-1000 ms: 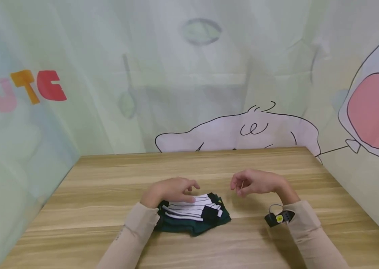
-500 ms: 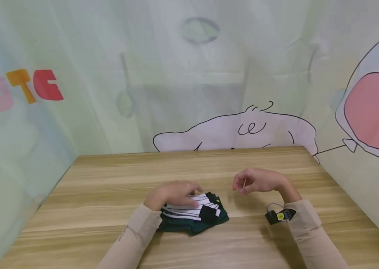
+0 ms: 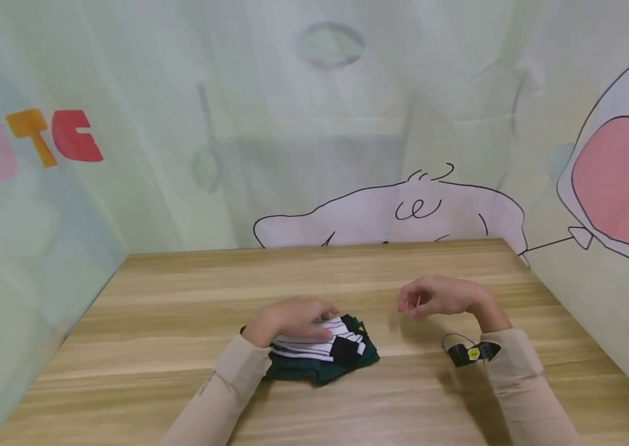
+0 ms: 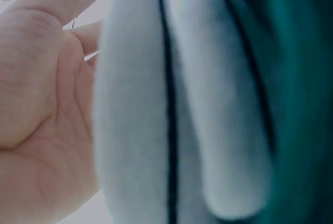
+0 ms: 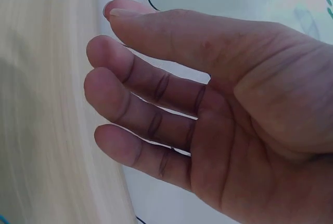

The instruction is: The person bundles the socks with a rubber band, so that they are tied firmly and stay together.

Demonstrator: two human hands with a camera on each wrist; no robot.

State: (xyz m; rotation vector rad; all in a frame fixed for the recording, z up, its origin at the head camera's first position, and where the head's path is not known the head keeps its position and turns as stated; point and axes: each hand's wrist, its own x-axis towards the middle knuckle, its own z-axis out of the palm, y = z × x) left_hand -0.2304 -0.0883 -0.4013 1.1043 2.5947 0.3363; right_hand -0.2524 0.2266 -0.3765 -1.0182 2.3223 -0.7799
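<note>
Two bare hands are hovering low over a light wooden plank-grain worktop (image 3: 180, 322), both in beige long sleeves. The left hand (image 3: 290, 317) is lying palm-down on top of a small folded pile of cloth, white with thin black stripes over dark green fabric (image 3: 322, 353). Its fingers are resting flat and relaxed across the striped layer, pressing on it rather than curling round it, so the grip is released. In the left wrist view the left hand (image 4: 41, 109) is showing its palm right against the blurred white-and-black striped fold of the pile (image 4: 171, 120), with dark green fabric at the right edge.

The pile is sitting on the worktop near its front middle, just beside the left sleeve and well apart from the back edge.

The right hand (image 3: 442, 296) is hanging in the air to the right of the pile, apart from it, wrist bent and fingers loosely curled, holding nothing. The right wrist view is showing the right hand (image 5: 208, 114) with fingers (image 5: 140, 83) gently bent and separated above the pale wood, the grip slack. A small black device with a yellow mark (image 3: 473, 353) is sitting at the right cuff.

A pale printed cartoon backdrop (image 3: 414, 210) is standing behind and beside the worktop.
</note>
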